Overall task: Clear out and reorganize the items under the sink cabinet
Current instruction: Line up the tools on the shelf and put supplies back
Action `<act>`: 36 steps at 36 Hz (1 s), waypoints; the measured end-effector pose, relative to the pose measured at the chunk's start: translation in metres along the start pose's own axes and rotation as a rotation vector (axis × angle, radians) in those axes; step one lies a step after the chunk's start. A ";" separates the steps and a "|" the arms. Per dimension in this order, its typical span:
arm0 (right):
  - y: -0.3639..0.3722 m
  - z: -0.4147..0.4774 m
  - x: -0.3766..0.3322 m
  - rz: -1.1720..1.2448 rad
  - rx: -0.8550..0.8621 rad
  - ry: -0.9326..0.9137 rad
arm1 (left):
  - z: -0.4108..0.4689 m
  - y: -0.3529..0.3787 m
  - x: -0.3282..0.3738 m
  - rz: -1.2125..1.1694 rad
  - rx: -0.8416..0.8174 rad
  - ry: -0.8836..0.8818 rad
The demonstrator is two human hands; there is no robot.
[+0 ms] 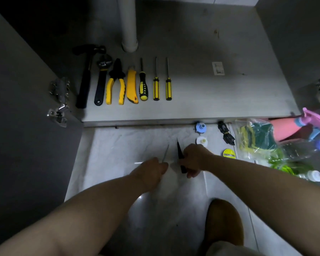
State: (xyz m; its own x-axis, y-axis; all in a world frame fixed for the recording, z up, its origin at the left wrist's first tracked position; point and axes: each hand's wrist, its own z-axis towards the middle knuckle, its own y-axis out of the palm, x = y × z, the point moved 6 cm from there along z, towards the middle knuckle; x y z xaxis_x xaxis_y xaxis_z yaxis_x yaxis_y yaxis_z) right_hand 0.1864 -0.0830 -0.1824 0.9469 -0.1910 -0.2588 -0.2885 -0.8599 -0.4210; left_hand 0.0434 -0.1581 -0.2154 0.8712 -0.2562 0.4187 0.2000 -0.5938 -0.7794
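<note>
On the cabinet floor (201, 93) a row of tools lies side by side: a black hammer (85, 78), an adjustable wrench (102, 80), yellow pliers (116, 84), a yellow utility knife (132, 85) and three yellow-black screwdrivers (156, 87). Over the white floor tiles in front, my left hand (151, 172) grips a thin grey metal tool (165, 153) that points away from me. My right hand (194, 158) holds a black pointed tool (179, 150), tip up; its lower end shows under my fingers.
A grey drain pipe (128, 24) stands at the cabinet's back. The open door with hinges (60, 100) is at left. On the right tiles lie a blue cap (200, 127), a white cap (202, 141), a yellow tape roll (228, 153), a black bundle (226, 133), bagged sponges (257, 139) and spray bottles (303, 126). My shoe (224, 220) is below.
</note>
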 end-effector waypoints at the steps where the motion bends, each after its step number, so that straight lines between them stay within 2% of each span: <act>1: -0.008 -0.004 -0.006 0.052 -0.013 -0.038 | -0.003 -0.005 -0.002 -0.038 -0.035 -0.019; 4: -0.032 -0.025 -0.027 0.111 -0.077 -0.177 | -0.008 -0.023 -0.004 -0.149 -0.067 -0.018; 8: -0.069 -0.057 -0.050 0.284 -0.151 -0.316 | -0.024 -0.056 0.003 -0.132 -0.125 0.063; 13: -0.118 -0.067 -0.064 0.467 0.053 -0.375 | -0.041 -0.114 0.016 -0.070 -0.109 0.108; 17: -0.142 -0.052 -0.062 0.546 0.355 -0.333 | -0.047 -0.162 0.018 -0.151 0.068 0.071; 20: -0.145 -0.036 -0.059 0.598 0.506 -0.291 | -0.046 -0.186 0.005 -0.350 0.290 -0.025; 24: -0.154 -0.024 -0.065 0.362 0.727 -0.247 | -0.037 -0.194 -0.015 -0.685 0.527 -0.130; 28: -0.155 -0.011 -0.073 0.362 0.785 -0.233 | -0.023 -0.196 -0.025 -0.868 0.606 -0.145; 36: -0.145 0.002 -0.083 0.275 0.886 -0.183 | -0.008 -0.198 -0.029 -0.947 0.658 -0.135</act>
State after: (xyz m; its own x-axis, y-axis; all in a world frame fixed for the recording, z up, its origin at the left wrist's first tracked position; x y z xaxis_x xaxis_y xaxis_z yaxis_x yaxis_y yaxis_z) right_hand 0.1494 0.0585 -0.1013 0.8145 -0.1912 -0.5478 -0.5722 -0.1086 -0.8129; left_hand -0.0251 -0.0394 -0.0690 0.2813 0.1853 0.9416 0.9571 0.0167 -0.2892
